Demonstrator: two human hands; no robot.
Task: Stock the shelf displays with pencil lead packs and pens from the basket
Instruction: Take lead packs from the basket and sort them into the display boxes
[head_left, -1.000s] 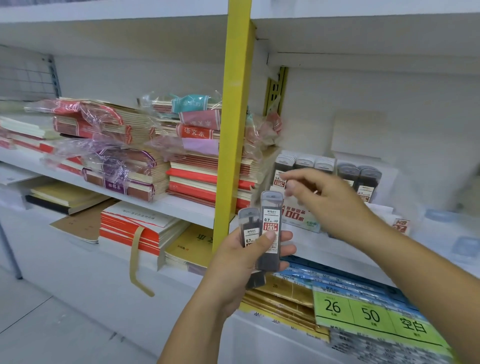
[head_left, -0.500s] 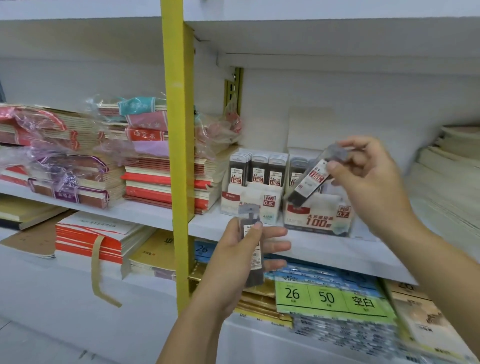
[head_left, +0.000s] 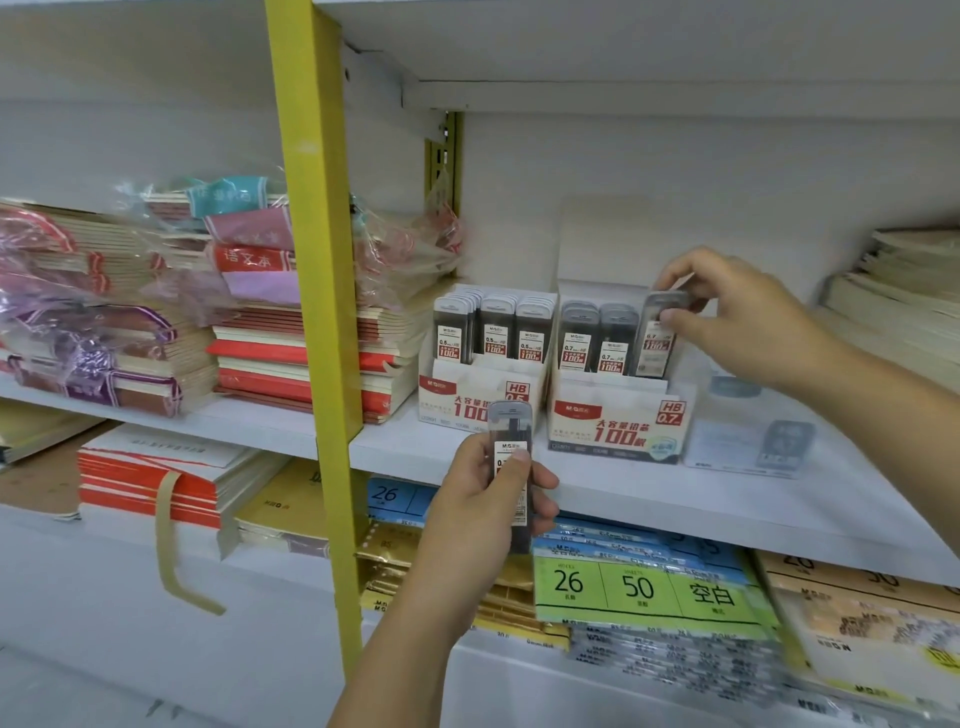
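Pinched by its cap in my right hand (head_left: 748, 322), lead pack (head_left: 655, 338): light, rigid, slick; left hand (head_left: 488, 499) grips spare pack (head_left: 511, 467).

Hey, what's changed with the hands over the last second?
The right hand took one dark clear-plastic pencil lead pack from the left hand's grip, carried it rightward and now slots it upright into the white cardboard HB 0.7 display box. The left hand keeps a second lead pack.

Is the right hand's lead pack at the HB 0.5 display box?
No, the right hand holds its lead pack at the HB 0.7 display box.
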